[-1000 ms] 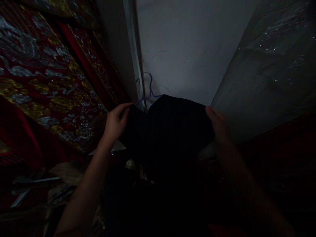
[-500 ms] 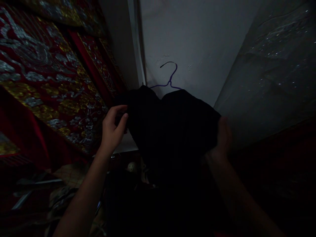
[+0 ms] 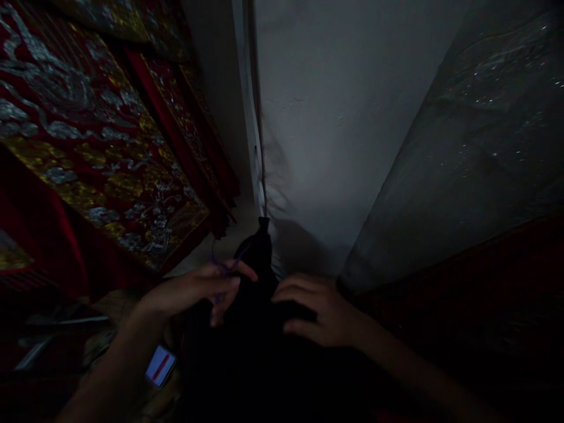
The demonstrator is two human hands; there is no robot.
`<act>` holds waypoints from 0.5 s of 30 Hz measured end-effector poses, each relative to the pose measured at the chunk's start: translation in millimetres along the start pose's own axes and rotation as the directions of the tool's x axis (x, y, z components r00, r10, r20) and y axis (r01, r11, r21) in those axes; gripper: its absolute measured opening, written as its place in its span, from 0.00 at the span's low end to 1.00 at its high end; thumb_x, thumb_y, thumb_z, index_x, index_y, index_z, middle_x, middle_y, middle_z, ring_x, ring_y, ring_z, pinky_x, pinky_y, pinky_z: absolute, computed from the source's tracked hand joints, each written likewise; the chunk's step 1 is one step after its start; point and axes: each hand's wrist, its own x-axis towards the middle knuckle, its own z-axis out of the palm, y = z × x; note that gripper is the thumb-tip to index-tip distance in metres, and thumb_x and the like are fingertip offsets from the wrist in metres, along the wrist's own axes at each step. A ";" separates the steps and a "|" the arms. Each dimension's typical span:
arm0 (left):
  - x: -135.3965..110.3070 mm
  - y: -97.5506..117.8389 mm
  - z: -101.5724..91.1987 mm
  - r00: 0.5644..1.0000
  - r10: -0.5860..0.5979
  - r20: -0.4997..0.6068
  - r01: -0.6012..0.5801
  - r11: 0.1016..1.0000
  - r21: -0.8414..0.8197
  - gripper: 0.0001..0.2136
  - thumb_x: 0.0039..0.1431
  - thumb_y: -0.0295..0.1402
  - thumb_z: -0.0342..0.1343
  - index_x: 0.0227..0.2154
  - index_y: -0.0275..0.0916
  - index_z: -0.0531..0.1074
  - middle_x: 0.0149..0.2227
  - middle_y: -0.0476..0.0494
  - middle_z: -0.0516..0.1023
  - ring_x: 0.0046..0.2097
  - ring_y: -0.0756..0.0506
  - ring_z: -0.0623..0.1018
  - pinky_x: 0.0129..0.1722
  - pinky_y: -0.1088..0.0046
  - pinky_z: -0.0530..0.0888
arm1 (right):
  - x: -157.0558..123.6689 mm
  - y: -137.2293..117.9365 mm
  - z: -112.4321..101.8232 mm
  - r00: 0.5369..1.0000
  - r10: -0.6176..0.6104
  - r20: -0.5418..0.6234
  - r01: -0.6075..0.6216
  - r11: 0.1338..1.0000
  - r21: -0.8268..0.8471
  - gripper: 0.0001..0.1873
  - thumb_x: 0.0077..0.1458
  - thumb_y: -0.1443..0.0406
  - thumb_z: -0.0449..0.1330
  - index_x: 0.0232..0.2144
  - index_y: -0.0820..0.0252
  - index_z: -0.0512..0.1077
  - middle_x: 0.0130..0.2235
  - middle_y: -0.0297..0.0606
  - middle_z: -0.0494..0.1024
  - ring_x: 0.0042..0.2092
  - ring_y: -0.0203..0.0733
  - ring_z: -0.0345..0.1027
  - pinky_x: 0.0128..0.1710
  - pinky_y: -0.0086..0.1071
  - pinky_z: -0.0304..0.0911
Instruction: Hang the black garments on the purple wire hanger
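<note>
A black garment (image 3: pixel 259 258) hangs in front of me, its upper end drawn up to a narrow peak by the wall. My left hand (image 3: pixel 207 291) is at its left side, with a thin purple clothes hanger (image 3: pixel 225 269) caught among its fingers. The hook sticks up above the knuckles, while dark cloth and shadow hide most of the hanger. My right hand (image 3: pixel 315 308) is at the garment's right side, fingers bent with dark cloth between them and the thumb. Dim light blurs the folds.
To the left hangs a red cloth (image 3: pixel 132 170) with gold and silver embroidery. A pale wall (image 3: pixel 335 117) stands ahead, with a shiny grey sheet (image 3: pixel 476 153) on the right. A lit phone (image 3: pixel 160 365) lies low at the left among clutter.
The garment was spread on the hanger between both hands. Now it is lower and bunched, both hands have come down and closer together, and the hanger has moved left into my left hand.
</note>
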 end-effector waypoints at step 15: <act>19.0 10.7 -44.3 0.344 0.722 -0.600 -0.181 0.678 0.712 0.15 0.59 0.39 0.61 0.47 0.38 0.73 0.41 0.42 0.80 0.43 0.44 0.79 0.46 0.66 0.75 | 51.0 86.8 -61.8 0.646 0.699 -0.306 -0.373 0.639 0.673 0.29 0.45 0.40 0.67 0.20 0.59 0.68 0.18 0.29 0.68 0.20 0.33 0.59 0.20 0.27 0.55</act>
